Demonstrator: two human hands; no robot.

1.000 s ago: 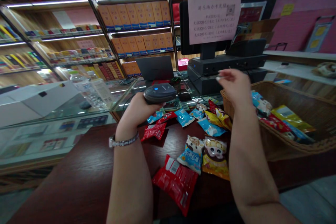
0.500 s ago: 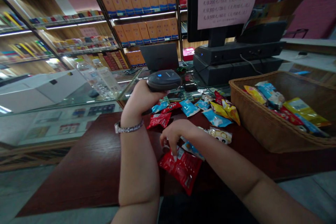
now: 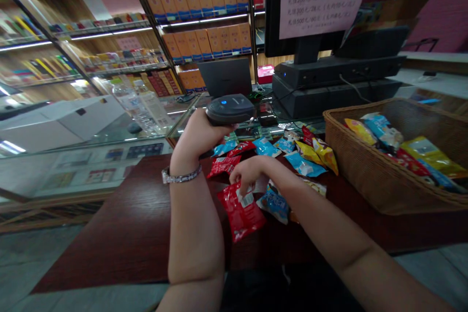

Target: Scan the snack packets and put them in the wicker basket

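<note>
My left hand [image 3: 196, 132], with a bracelet at the wrist, is wrapped round a dark barcode scanner [image 3: 230, 109] held above the table. A small blue light glows on the scanner's top; its underside is hidden. Below and nearer to me, my right hand [image 3: 249, 171] pinches the upper edge of a red snack bag [image 3: 242, 217], whose white label patch faces up. Just right of it lies a blue snack bag [image 3: 275, 204], partly covered by my right forearm. Behind my hands several snack bags are spread out, among them a light blue bag [image 3: 305, 163] and a yellow bag [image 3: 324, 155].
On the right of the dark red table [image 3: 120, 224] stands a wicker basket [image 3: 351, 170] with several snack bags inside. Farther back are a laptop [image 3: 226, 78], a monitor with a paper sign [image 3: 321, 2], plastic bottles [image 3: 142, 107] and a white box [image 3: 62, 124].
The red bag has shifted away from me and slightly left, turning in my right hand. More of the blue bag beside it shows. My left hand and the scanner keep nearly the same pose.
</note>
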